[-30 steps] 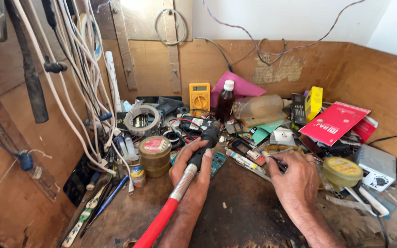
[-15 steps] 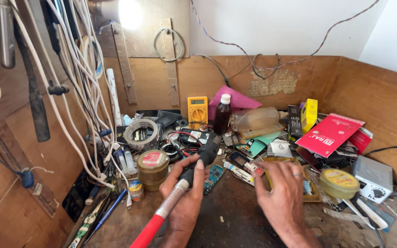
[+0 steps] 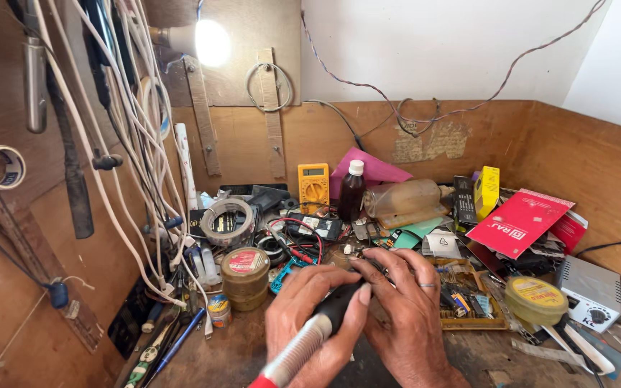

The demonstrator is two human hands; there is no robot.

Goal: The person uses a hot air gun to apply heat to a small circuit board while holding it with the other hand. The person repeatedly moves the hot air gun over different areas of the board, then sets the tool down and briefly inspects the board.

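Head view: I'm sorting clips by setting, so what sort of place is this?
Most likely a small electronics repair bench. A yellow multimeter stands at the back, the left hand grips a soldering iron, and white cables hang on the wooden wall beside a lit bulb.

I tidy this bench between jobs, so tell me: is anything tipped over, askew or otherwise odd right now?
Yes. A clear plastic bottle lies on its side against the back wall, while the dark bottle beside it stands upright. The red booklet sits tilted on a heap of clutter. I see no spill.
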